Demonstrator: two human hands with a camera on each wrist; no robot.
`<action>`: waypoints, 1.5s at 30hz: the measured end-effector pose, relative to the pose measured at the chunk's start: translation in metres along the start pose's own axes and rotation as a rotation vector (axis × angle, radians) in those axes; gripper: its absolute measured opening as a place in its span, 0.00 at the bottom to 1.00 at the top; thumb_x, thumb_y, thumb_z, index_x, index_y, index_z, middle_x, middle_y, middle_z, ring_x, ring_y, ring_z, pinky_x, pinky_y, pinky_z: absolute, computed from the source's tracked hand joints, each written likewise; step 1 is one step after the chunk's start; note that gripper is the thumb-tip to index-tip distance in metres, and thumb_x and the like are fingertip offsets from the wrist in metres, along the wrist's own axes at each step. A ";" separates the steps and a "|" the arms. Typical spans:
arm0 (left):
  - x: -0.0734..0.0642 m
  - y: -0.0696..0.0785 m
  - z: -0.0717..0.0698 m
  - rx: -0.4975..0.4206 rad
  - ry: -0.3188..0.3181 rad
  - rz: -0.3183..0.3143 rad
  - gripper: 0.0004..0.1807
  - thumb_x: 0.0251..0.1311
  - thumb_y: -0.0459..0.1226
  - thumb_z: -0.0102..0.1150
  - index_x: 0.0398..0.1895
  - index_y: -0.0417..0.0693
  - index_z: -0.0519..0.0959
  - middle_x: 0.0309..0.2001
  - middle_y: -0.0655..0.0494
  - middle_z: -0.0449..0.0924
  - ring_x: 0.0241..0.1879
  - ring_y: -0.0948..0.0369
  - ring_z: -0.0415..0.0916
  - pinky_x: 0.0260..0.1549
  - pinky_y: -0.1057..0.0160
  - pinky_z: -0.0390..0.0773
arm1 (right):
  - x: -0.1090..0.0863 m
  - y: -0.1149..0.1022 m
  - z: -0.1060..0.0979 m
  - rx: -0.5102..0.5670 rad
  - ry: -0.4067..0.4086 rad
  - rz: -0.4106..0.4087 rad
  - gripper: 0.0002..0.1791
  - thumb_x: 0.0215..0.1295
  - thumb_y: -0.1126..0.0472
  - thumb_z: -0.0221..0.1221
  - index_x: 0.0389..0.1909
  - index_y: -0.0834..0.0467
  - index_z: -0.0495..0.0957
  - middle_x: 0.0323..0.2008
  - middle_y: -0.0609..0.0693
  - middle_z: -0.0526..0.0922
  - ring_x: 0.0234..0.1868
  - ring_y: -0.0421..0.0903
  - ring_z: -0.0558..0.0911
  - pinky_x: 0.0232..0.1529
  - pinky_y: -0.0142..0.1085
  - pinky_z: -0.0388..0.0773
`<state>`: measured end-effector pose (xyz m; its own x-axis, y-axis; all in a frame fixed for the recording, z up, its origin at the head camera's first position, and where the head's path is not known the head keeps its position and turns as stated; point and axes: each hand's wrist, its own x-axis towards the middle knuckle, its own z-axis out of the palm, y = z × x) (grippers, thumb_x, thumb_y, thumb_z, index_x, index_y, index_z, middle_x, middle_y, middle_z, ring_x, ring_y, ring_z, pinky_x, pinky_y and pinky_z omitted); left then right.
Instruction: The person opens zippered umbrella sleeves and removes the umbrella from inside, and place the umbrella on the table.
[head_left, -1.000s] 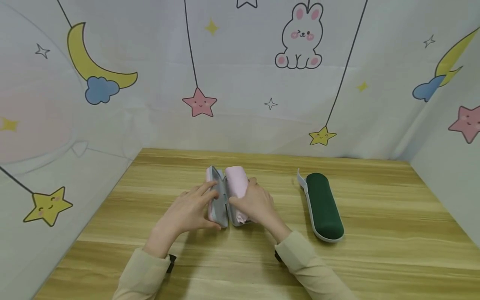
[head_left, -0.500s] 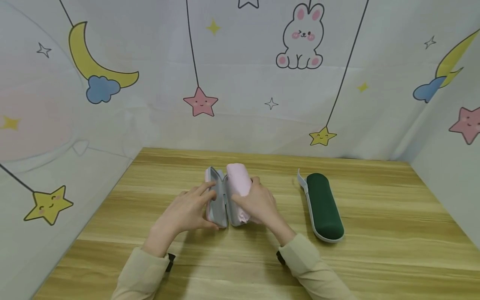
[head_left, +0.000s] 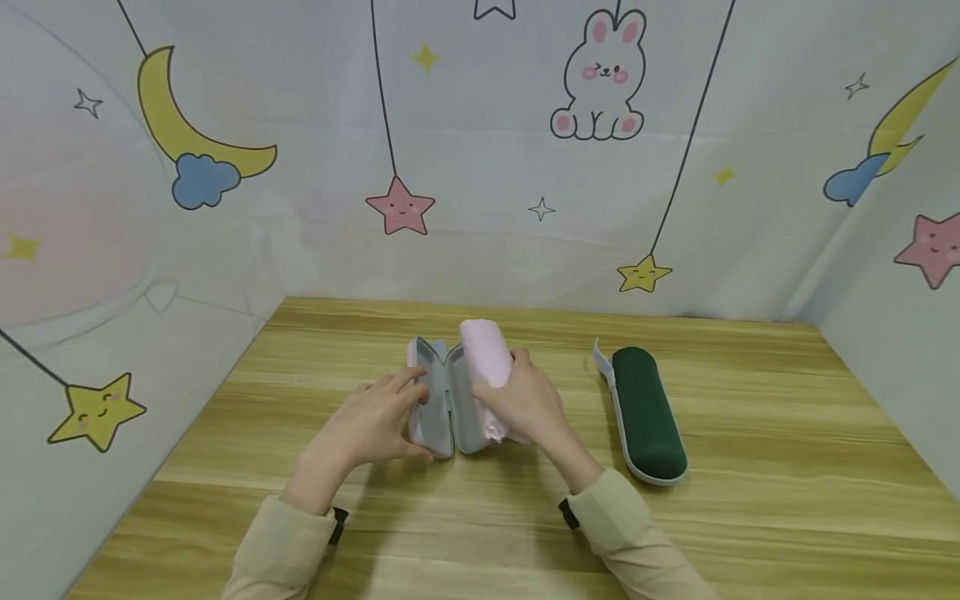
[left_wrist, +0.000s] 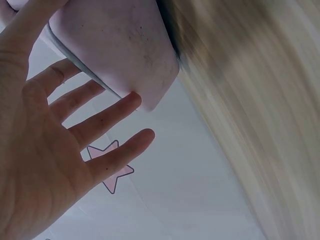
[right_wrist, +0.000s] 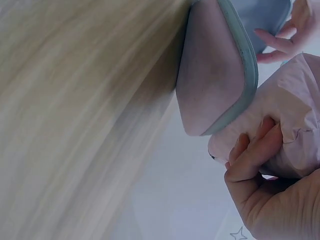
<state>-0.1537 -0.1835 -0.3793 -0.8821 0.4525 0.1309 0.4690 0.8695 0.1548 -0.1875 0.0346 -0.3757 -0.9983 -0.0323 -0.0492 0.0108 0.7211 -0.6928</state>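
Note:
A hard pink case (head_left: 432,417) with a grey lining stands opened on the table. Its left half lies between the thumb and fingers of my left hand (head_left: 375,421), some fingertips reaching over the rim to the lining. My right hand (head_left: 528,404) grips a pink cloth-covered roll that looks like a small folded umbrella (head_left: 486,358). Tilted, the roll rises above the right half of the case, its near end low by the rim. In the right wrist view my curled fingers press into the wrinkled pink fabric (right_wrist: 295,105), beside the case's outer wall (right_wrist: 212,75).
A dark green case (head_left: 648,412) with a pale rim and a light strap (head_left: 602,362) lies to the right on the wooden table (head_left: 772,433). Behind stands a white printed curtain (head_left: 480,258), which also closes off both sides.
My right hand has lifted the pink umbrella up and to the right, partly out of the case, so more grey lining shows. The left hand stays at the case's left half.

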 end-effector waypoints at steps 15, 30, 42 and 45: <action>-0.003 -0.004 0.000 -0.025 -0.029 -0.002 0.33 0.34 0.56 0.77 0.42 0.51 0.76 0.67 0.47 0.67 0.60 0.46 0.72 0.48 0.39 0.75 | 0.002 0.013 -0.009 -0.028 0.048 0.001 0.44 0.48 0.42 0.62 0.65 0.59 0.64 0.44 0.59 0.82 0.37 0.52 0.82 0.29 0.38 0.76; -0.005 -0.005 -0.003 -0.027 -0.076 -0.026 0.30 0.35 0.55 0.77 0.38 0.52 0.75 0.66 0.46 0.67 0.59 0.45 0.72 0.48 0.39 0.76 | 0.008 0.028 -0.009 -0.046 0.061 0.021 0.43 0.48 0.39 0.60 0.64 0.58 0.64 0.44 0.58 0.82 0.38 0.51 0.82 0.28 0.36 0.74; -0.005 -0.004 -0.003 -0.020 -0.064 -0.014 0.30 0.34 0.55 0.77 0.37 0.52 0.74 0.65 0.46 0.68 0.56 0.46 0.75 0.46 0.41 0.76 | 0.011 0.036 -0.009 -0.058 0.033 0.044 0.43 0.48 0.41 0.60 0.63 0.60 0.64 0.43 0.58 0.82 0.36 0.50 0.82 0.27 0.36 0.73; -0.005 -0.004 -0.004 -0.021 -0.070 -0.016 0.30 0.34 0.55 0.77 0.37 0.52 0.74 0.65 0.46 0.68 0.56 0.45 0.75 0.46 0.41 0.76 | 0.012 0.037 -0.009 -0.073 0.026 0.045 0.43 0.47 0.41 0.60 0.62 0.61 0.64 0.42 0.57 0.81 0.35 0.50 0.81 0.26 0.36 0.72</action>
<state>-0.1511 -0.1904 -0.3767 -0.8899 0.4523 0.0595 0.4553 0.8725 0.1773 -0.1996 0.0672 -0.3958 -0.9981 0.0183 -0.0594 0.0520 0.7697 -0.6363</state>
